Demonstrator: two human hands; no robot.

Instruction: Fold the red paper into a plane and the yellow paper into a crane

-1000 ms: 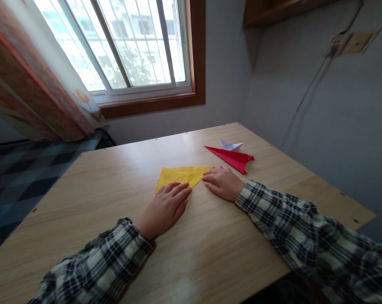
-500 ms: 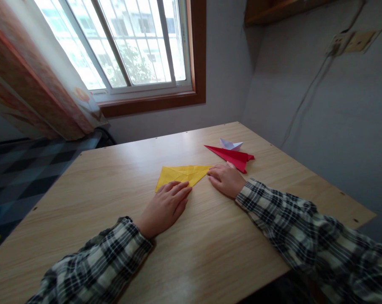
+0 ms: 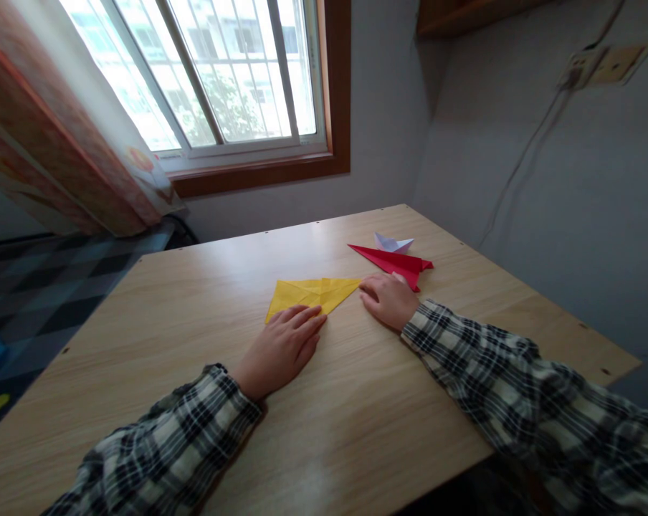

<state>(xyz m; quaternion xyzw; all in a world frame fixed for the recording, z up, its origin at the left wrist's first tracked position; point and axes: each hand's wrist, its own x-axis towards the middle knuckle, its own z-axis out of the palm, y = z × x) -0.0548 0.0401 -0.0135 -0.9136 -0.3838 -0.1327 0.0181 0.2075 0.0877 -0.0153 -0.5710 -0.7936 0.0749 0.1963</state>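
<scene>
A folded sheet of yellow paper (image 3: 302, 292) lies flat on the wooden table (image 3: 324, 430), narrowing to a point on its right. My left hand (image 3: 284, 344) rests on its near edge with the fingers stretched out over it, covering part of that edge. At the pointed tip is my right hand (image 3: 389, 297), its fingers bent and its fingertips at the tip; whether they pinch the paper is hard to see. Just beyond my right hand lies a red paper plane (image 3: 393, 264), partly covered by that hand.
A small white paper boat (image 3: 393, 244) stands behind the red plane, near the table's far right corner. Past the far edge are a window (image 3: 221, 79) and a curtain (image 3: 60, 129). A cable (image 3: 517, 161) hangs from a socket on the right wall.
My right hand has slid slightly to the right along the yellow paper to its tip. My left hand stays on the near edge. The view has shifted a little.
</scene>
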